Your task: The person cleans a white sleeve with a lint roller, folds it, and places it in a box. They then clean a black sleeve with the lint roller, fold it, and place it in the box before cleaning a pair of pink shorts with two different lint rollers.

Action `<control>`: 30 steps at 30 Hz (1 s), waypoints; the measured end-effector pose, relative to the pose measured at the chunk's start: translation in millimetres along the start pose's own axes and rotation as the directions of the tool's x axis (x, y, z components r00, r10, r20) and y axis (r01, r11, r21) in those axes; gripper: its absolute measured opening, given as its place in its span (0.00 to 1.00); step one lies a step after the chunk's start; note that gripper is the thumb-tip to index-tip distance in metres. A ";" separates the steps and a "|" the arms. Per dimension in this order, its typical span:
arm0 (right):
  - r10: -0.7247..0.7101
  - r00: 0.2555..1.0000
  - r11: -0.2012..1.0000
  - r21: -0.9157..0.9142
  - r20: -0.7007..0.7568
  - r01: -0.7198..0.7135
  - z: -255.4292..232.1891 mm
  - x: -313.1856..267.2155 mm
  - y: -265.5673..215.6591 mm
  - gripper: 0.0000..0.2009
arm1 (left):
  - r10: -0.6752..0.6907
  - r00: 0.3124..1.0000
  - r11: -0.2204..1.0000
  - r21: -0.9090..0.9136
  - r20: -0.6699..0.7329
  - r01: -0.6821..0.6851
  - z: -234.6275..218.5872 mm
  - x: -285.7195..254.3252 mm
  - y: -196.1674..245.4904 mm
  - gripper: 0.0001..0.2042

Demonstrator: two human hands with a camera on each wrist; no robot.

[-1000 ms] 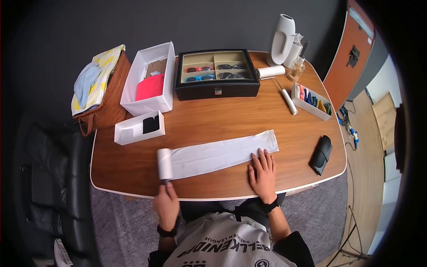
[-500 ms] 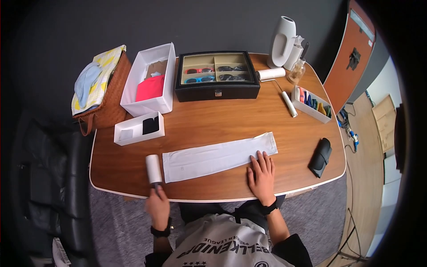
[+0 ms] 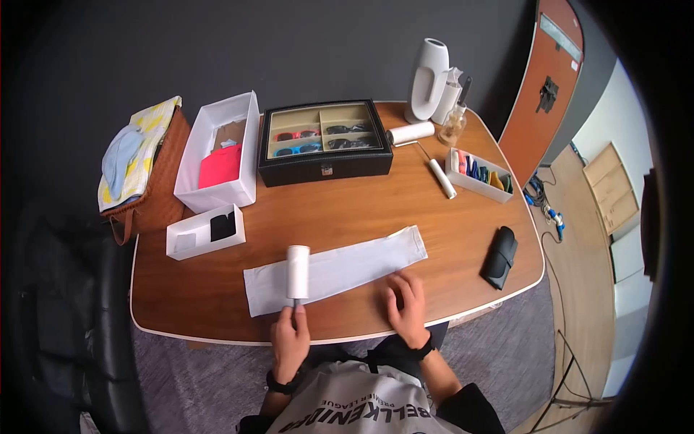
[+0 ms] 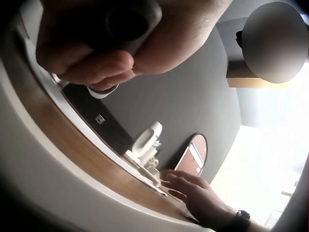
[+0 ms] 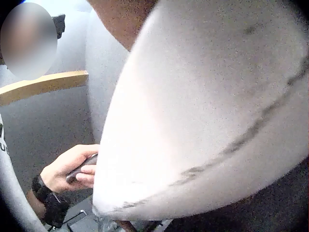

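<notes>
A white lint roller (image 3: 298,273) stands over the left part of a long white fabric sleeve (image 3: 347,264) laid flat across the table. My left hand (image 3: 290,343) grips its dark handle (image 4: 126,24), which also shows in the right wrist view. Just below the sleeve's right part is my right hand (image 3: 407,307), its fingers loosely bent and holding nothing. The fingertips are close to the fabric's lower edge. In the left wrist view the same right hand (image 4: 203,198) appears above the table edge.
Behind stand a black sunglasses case (image 3: 325,170), a white bin (image 3: 189,166) with folded clothes, and a small white box (image 3: 189,249). A second roller (image 3: 412,133), a box of rolled colourful items (image 3: 477,186) and a black pouch (image 3: 499,257) sit to the right.
My left hand has carried the lint roller from beyond the sleeve's left end to over its left part. My right hand has come off the fabric toward me, fingers now bent.
</notes>
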State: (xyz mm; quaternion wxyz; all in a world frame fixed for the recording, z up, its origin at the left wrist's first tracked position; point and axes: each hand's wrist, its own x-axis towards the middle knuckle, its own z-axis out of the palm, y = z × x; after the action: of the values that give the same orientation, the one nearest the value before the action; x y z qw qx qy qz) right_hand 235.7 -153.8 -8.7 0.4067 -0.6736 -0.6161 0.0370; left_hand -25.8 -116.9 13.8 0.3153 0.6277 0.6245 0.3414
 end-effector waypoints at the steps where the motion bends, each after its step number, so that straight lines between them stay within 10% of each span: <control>1: 0.077 0.997 0.980 0.181 0.017 -0.079 -1.1 -7.4 -4.1 0.11 | 0.054 0.998 0.997 -0.055 0.021 -0.053 8.8 0.5 1.2 0.18; 8: -0.031 0.894 0.699 0.649 0.447 -0.300 13.3 -46.3 -71.4 0.11 | 0.068 0.963 0.870 -0.488 0.261 0.070 30.2 -17.3 18.2 0.17; 14: -0.020 0.819 0.600 0.662 0.574 -0.450 16.8 -38.1 -75.4 0.12 | 0.172 0.930 0.732 -0.673 0.325 0.100 38.4 -27.5 24.5 0.17; 16: 0.045 0.732 0.489 0.624 0.680 -0.610 16.0 -34.5 -75.9 0.12 | 0.186 0.932 0.773 -0.632 0.312 0.057 38.2 -28.6 19.5 0.17; 19: 0.122 0.789 0.418 0.689 0.603 -0.592 27.1 -41.2 -80.0 0.10 | 0.150 0.953 0.824 -0.566 0.264 0.028 36.7 -32.1 15.9 0.17; 21: 0.157 0.786 0.378 0.699 0.597 -0.607 26.2 -40.6 -76.8 0.09 | 0.391 0.902 0.914 -0.189 0.183 -0.358 18.2 -26.3 9.9 0.14; 23: 0.208 0.715 0.346 0.633 0.668 -0.692 32.5 -46.0 -60.1 0.09 | 0.233 0.969 0.966 -0.137 0.086 -0.220 6.0 -27.2 8.2 0.11; 30: 0.163 0.874 0.877 0.338 0.459 -0.341 25.5 -40.0 -73.6 0.17 | 0.417 0.909 0.829 0.404 0.012 -0.386 -8.0 14.0 -41.6 0.20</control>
State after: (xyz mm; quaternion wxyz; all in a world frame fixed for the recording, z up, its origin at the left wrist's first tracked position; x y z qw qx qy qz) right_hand 153.3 -182.1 -0.1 0.3887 -0.6260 -0.5713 0.3613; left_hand -56.2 -102.3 -15.4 0.0782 0.7820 0.5462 0.2899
